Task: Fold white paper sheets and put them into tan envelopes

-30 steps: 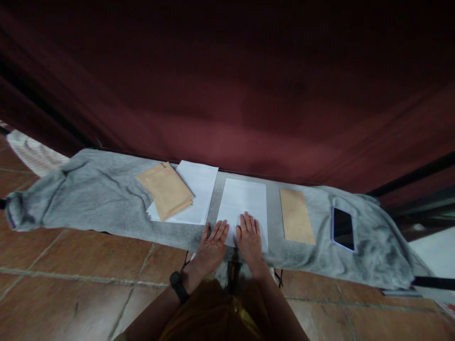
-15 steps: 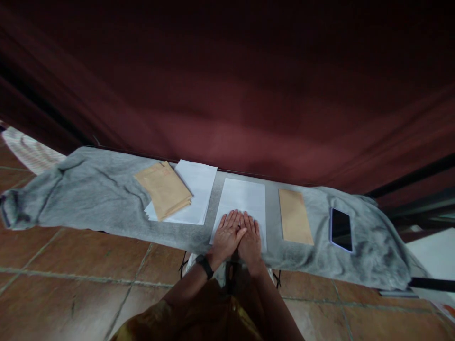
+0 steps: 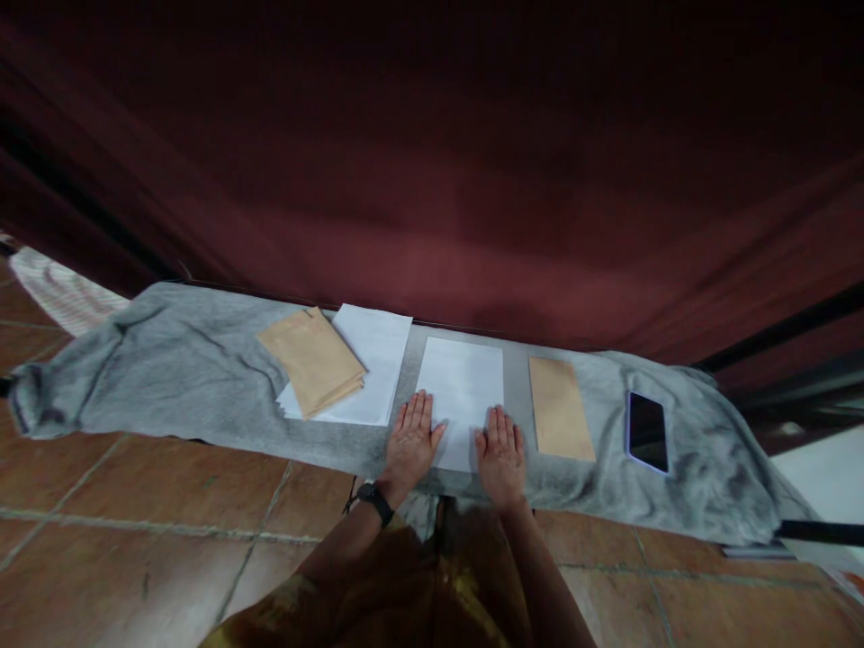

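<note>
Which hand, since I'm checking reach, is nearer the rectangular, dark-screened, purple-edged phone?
Right. The right hand touches the right edge of the white rectangular paper; a brown paper envelope lies between hand and phone. The left hand is farther left, at the opposite edge.

Paper sheet (image 3: 461, 373) smooth, matt; phone screen (image 3: 646, 432) glossy; cloth (image 3: 182, 378) fuzzy.
</note>
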### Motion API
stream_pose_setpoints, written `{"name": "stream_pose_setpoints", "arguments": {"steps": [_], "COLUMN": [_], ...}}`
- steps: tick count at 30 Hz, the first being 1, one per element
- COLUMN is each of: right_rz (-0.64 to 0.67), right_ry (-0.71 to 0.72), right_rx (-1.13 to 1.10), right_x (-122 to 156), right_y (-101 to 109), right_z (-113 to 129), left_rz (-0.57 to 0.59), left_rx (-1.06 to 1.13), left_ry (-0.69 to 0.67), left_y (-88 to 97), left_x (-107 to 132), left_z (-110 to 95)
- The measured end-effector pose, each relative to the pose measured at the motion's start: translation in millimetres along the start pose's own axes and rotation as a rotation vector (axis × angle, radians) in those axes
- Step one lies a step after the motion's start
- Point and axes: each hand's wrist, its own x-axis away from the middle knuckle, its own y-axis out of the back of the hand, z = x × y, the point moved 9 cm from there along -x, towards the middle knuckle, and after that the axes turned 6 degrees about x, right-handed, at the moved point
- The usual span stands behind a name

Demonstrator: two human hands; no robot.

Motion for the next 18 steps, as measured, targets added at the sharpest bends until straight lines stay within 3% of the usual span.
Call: {"name": "stream_pose_setpoints", "arguments": {"steps": [8, 12, 15, 18], "right_rz": [-0.068, -0.101, -0.066, 0.044], "right_ry": [-0.03, -0.085, -0.056, 0.065], "right_rx": [0.041, 0.013, -0.083, -0.193], "right_x": [16, 11, -15, -52], "right_y": [5, 9, 8, -3], "right_z": [-21, -23, -5, 31], "left_rz": [-0.029, -0.06, -0.04, 0.006], "left_rx": [-0.017, -0.024, 0.015, 0.063], "left_ry": [0.037, 0.082, 0.038, -0.094], "left_y": [2.0, 4.8, -2.1, -16.8], "left_x": [7, 1, -17, -42], "left_z": [12, 7, -12, -35]}}
